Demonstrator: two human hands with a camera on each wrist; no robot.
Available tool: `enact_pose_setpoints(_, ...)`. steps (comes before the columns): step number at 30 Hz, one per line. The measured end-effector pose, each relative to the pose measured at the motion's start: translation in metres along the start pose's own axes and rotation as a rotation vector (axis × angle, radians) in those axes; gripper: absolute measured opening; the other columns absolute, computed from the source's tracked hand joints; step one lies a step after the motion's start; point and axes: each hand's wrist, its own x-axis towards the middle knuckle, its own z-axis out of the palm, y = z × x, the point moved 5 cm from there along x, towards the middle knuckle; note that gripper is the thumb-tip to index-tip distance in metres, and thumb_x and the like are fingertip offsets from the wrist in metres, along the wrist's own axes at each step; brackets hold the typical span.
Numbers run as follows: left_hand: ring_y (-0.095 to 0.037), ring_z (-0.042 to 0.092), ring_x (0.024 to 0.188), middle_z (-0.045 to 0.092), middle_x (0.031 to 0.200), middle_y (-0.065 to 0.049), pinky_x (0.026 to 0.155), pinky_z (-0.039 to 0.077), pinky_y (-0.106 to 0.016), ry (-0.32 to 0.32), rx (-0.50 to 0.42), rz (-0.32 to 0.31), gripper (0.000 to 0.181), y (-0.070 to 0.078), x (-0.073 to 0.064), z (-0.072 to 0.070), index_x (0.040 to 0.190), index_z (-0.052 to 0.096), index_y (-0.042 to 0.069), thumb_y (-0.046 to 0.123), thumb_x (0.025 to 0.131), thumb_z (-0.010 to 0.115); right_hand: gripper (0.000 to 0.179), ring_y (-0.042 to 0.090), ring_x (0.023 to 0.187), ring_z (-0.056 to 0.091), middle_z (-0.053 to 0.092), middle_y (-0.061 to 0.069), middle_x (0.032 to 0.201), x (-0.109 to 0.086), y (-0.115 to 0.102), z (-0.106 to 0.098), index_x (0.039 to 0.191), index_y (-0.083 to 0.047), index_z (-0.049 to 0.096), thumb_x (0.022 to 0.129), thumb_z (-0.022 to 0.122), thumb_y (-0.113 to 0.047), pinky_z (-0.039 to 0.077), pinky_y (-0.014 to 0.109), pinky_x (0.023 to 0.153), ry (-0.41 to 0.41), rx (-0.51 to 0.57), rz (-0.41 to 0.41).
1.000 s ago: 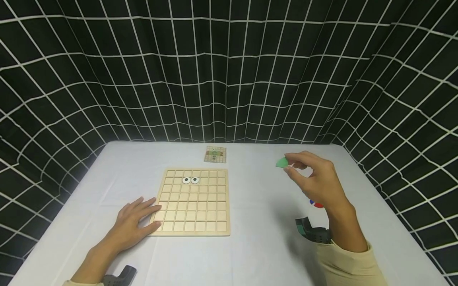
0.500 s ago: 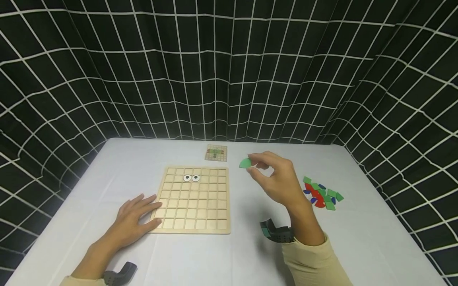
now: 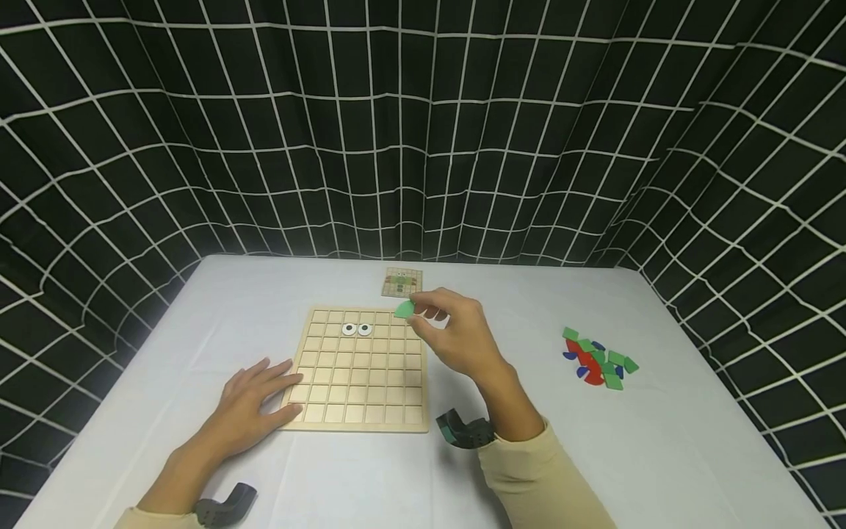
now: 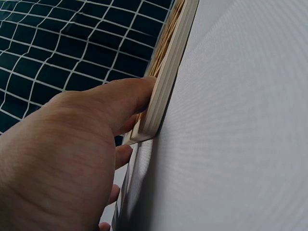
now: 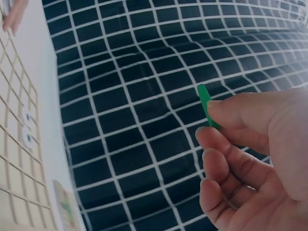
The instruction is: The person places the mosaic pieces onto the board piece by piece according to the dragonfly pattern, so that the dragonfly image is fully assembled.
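Between thumb and fingertips my right hand (image 3: 459, 334) pinches a green quarter-round tile (image 3: 405, 309), held above the far right corner of the wooden grid board (image 3: 350, 378). The right wrist view shows that green tile (image 5: 207, 106) edge-on. Two round eye tiles (image 3: 357, 329) sit side by side in the board's second row. At the board's near left corner my left hand (image 3: 254, 400) lies with spread fingers, thumb and a finger touching the rim. In the left wrist view the thumb (image 4: 130, 94) rests on the board's edge (image 4: 163, 91).
A small picture card (image 3: 402, 281) of a grid figure lies behind the board. To the right is a pile of red, green and blue tiles (image 3: 598, 360). A white cloth (image 3: 529, 477) covers the table, and a black curtain with white grid lines (image 3: 423, 132) surrounds it.
My right hand has carried the green tile leftward from the right side of the table to over the board. The tile pile has come into full view. My left hand stays put.
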Motion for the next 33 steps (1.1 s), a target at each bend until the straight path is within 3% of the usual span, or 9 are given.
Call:
enact_pose_setpoints(9, -0.044, 0.027, 0.138, 0.048, 0.144, -0.013, 0.110, 0.011, -0.067, 0.006, -0.001, -0.011, 0.053, 0.001, -0.001, -0.005, 0.126, 0.062, 0.019, 0.051, 0.085, 0.066, 0.026, 0.017, 0.083, 0.062, 0.070, 0.005, 0.090, 0.010, 0.006, 0.045, 0.109, -0.003, 0.070, 0.083, 0.071, -0.007, 0.056, 0.037, 0.073, -0.060, 0.085, 0.072)
enact_pose_setpoints(15, -0.042, 0.026, 0.139, 0.047, 0.145, -0.011, 0.111, 0.011, -0.066, -0.004, -0.005, -0.021, 0.053, -0.001, -0.001, -0.001, 0.127, 0.062, 0.021, 0.052, 0.084, 0.066, 0.027, 0.014, 0.081, 0.062, 0.071, 0.004, 0.091, 0.013, 0.016, 0.077, 0.111, -0.004, 0.069, 0.086, 0.070, -0.012, 0.053, 0.023, 0.066, -0.145, 0.086, 0.160)
enact_pose_setpoints(20, -0.042, 0.027, 0.139, 0.048, 0.144, -0.011, 0.111, 0.011, -0.065, 0.007, -0.014, -0.012, 0.052, 0.001, -0.001, 0.000, 0.126, 0.062, 0.020, 0.050, 0.084, 0.067, 0.028, 0.013, 0.082, 0.061, 0.070, 0.001, 0.089, 0.013, 0.029, 0.100, 0.114, -0.006, 0.069, 0.087, 0.069, -0.015, 0.052, 0.022, 0.066, -0.203, 0.108, 0.273)
enact_pose_setpoints(25, -0.042, 0.027, 0.139, 0.048, 0.144, -0.011, 0.111, 0.010, -0.065, 0.002, -0.012, -0.011, 0.052, 0.003, -0.001, -0.002, 0.126, 0.062, 0.020, 0.049, 0.084, 0.067, 0.030, 0.011, 0.087, 0.060, 0.069, -0.005, 0.089, 0.012, 0.042, 0.123, 0.117, -0.008, 0.068, 0.088, 0.068, -0.019, 0.053, 0.025, 0.076, -0.264, 0.130, 0.387)
enact_pose_setpoints(33, -0.041, 0.026, 0.139, 0.047, 0.145, -0.011, 0.112, 0.010, -0.064, -0.002, -0.008, -0.022, 0.053, 0.001, 0.000, 0.000, 0.127, 0.062, 0.020, 0.051, 0.084, 0.067, 0.028, 0.009, 0.078, 0.060, 0.068, -0.003, 0.087, 0.011, 0.051, 0.146, 0.115, -0.006, 0.068, 0.088, 0.065, -0.012, 0.053, 0.020, 0.070, -0.326, 0.101, 0.431)
